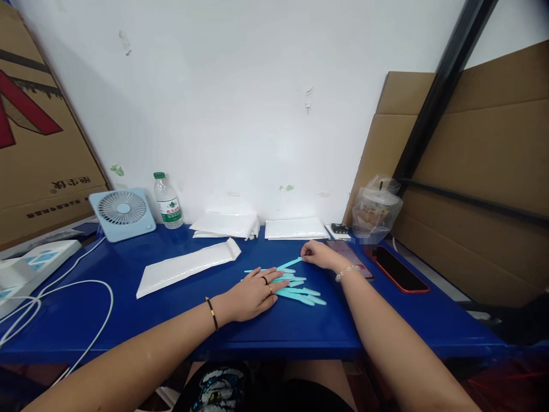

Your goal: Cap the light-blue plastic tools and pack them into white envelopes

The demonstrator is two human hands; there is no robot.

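A loose pile of several slim turquoise plastic sticks (300,293) lies on the blue table; they are too small to tell their exact kind. My left hand (258,292) rests flat across the pile, fingers stretched out and covering its left part. With fingertips pinched together, my right hand (318,254) holds the far end of one turquoise stick (290,264), which slants up from the pile. Left of the pile lies a long white padded envelope (186,266), its top end folded up.
White envelopes lie in two stacks (225,224) (295,228) along the wall. A fan (123,214), water bottle (167,201) and power strip (38,269) with cables stand left. Two phones (401,270) (349,257) and a bagged cup (376,210) are right. Cardboard (484,189) flanks the table.
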